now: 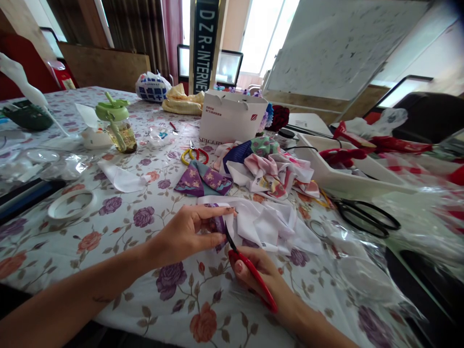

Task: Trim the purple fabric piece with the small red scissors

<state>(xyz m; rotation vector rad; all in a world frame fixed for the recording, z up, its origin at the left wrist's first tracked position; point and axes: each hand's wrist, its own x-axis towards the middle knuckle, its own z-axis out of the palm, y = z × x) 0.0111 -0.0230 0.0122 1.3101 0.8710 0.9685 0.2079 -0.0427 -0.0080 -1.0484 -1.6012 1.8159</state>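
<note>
My left hand (194,228) is closed on a piece of white and purple fabric (219,224), its index finger stretched along the cloth and the thumb below. A pair of red-handled scissors (258,280) is gripped in my right hand (268,273). The dark blades point up and left and meet the fabric beside my left fingertips. More white cloth (275,222) spreads out to the right of the blades. Just beyond my hands lies a folded purple and teal patterned cloth (203,179). How far the blades are apart is hard to make out.
Crumpled colourful fabrics (271,164) lie before a white paper bag (232,116). Yellow-and-red-handled pliers (195,153), a tape roll (71,204) and a green-lidded jar (119,128) stand left. Black scissors (366,215), plastic packaging (362,270) and a white bin (326,164) are right.
</note>
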